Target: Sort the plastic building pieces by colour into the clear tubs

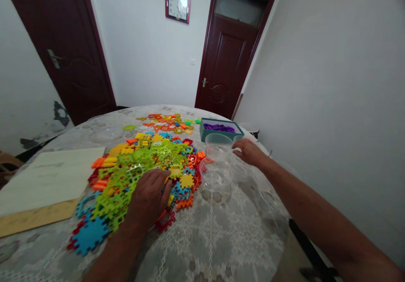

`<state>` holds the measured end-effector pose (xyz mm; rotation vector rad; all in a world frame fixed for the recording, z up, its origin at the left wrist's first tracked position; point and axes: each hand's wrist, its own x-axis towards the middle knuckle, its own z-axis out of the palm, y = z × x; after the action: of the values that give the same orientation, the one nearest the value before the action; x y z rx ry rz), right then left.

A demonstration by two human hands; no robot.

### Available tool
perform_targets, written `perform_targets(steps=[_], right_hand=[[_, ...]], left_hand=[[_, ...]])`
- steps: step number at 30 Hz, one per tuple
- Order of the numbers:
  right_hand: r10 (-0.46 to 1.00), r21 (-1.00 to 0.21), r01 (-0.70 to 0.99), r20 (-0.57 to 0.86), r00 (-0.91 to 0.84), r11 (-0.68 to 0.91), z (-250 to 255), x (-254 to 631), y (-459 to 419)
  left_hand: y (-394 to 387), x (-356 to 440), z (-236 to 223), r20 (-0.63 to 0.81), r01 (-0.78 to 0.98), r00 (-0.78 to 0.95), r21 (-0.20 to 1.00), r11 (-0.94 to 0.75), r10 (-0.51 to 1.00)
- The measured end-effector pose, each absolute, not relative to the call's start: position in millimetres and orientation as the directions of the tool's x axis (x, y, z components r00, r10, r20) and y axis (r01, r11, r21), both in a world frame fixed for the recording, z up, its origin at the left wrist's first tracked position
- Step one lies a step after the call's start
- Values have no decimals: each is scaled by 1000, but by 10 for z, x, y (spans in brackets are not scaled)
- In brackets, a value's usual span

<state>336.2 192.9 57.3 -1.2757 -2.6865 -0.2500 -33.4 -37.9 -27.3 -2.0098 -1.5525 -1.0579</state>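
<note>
A heap of toothed plastic building pieces [158, 149] in lime green, yellow, blue, orange and red covers the middle of the table. On its near right side lies my left hand [150, 193], thumb and fingers closed around a yellow building piece that is mostly hidden. A flat blue piece [90, 234] sits at the heap's near left. My right hand [248, 151] reaches over the clear plastic bowls on the right, fingers curved and apart, with nothing visible in them. Two round bowls show best, a farther bowl [218, 140] and a nearer bowl [217, 185].
Behind the bowls stands a green box [221, 135] with purple pieces inside. More orange and yellow pieces [166, 123] are spread at the far side. A pale sheet [50, 176] and a wooden strip [38, 218] lie left on the patterned tablecloth [205, 235].
</note>
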Motion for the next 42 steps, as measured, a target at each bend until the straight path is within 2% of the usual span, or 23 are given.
perform_targets(steps=[6, 15, 19, 23, 29, 34, 39, 42], right_hand=[[770, 93, 786, 161, -617, 611, 532, 2956, 1857], [807, 130, 821, 153, -571, 557, 745, 3088, 1737], [841, 131, 834, 11, -541, 535, 893, 3439, 1462], [839, 123, 830, -109, -533, 544, 807, 3717, 1128], [884, 196, 863, -53, -465, 465, 488, 3731, 1042], [878, 203, 858, -17, -479, 472, 492, 3733, 1069], [797, 105, 801, 84, -598, 590, 654, 3523, 777], [708, 71, 713, 86, -701, 698, 638, 3245, 572]], left_hand=[[-398, -310, -249, 770, 944, 103, 125, -307, 630], [-396, -301, -251, 752, 933, 96, 160, -322, 652], [-400, -287, -228, 760, 931, 78, 176, -320, 645], [-392, -291, -236, 751, 929, 88, 176, -327, 654], [-380, -312, -281, 748, 932, 100, 160, -325, 656], [-379, -324, -287, 754, 934, 102, 152, -324, 649], [-387, -307, -267, 732, 933, 77, 186, -307, 677], [-394, -299, -251, 731, 930, 86, 184, -317, 677]])
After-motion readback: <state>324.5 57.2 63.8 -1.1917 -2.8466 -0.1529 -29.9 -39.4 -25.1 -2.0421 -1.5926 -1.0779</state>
